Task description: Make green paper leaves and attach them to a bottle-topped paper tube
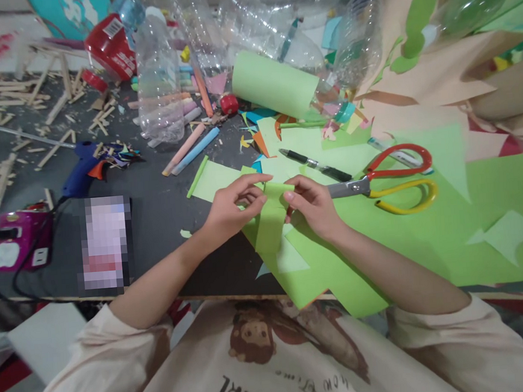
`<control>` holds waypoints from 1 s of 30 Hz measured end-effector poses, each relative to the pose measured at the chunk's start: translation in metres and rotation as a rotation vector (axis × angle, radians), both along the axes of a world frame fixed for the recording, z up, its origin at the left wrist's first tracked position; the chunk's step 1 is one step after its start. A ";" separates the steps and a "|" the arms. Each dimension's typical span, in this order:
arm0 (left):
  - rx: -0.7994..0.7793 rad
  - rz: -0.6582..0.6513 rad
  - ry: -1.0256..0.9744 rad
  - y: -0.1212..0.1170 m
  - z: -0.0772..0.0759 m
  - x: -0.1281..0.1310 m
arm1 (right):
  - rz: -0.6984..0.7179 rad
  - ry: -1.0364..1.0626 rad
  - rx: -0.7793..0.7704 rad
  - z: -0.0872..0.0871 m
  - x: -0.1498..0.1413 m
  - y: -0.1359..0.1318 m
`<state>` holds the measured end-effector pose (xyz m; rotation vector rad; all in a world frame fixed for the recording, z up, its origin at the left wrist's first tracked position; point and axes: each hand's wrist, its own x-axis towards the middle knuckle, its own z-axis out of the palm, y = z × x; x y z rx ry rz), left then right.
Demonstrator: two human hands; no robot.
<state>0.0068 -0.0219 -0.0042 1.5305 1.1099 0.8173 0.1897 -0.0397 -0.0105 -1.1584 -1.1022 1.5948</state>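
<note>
A narrow light-green paper strip [269, 228] is between my hands, its top edge bent or rolled over and its lower end hanging towards me. At its upper left, my left hand [235, 205] curls its thumb and fingers around the edge. My right hand [313, 207] pinches the upper right corner between thumb and fingers. Beneath them lie green paper sheets [353, 273]. A paler green strip with a rolled end [217, 178] rests left of my left hand. Scissors with red and yellow handles [364, 186] lie just beyond my right hand, beside a black pen [316, 164].
On the left are a blue glue gun [78, 171], a phone with a blurred screen [106, 243], a purple power box [20, 239] with cables, and scattered wooden sticks [4, 89]. Clear plastic bottles [159, 77], chalk-like sticks [194, 150] and a green-wrapped bottle [275, 83] crowd the back.
</note>
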 end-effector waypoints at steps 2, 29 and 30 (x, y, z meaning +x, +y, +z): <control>-0.006 -0.035 0.014 -0.001 0.000 0.000 | 0.005 -0.011 -0.001 0.000 0.000 0.000; -0.191 -0.120 0.014 -0.001 0.004 0.005 | 0.063 -0.182 0.147 -0.003 -0.002 -0.003; -0.200 -0.112 0.021 -0.001 0.005 0.005 | 0.068 -0.192 0.158 -0.004 -0.002 -0.003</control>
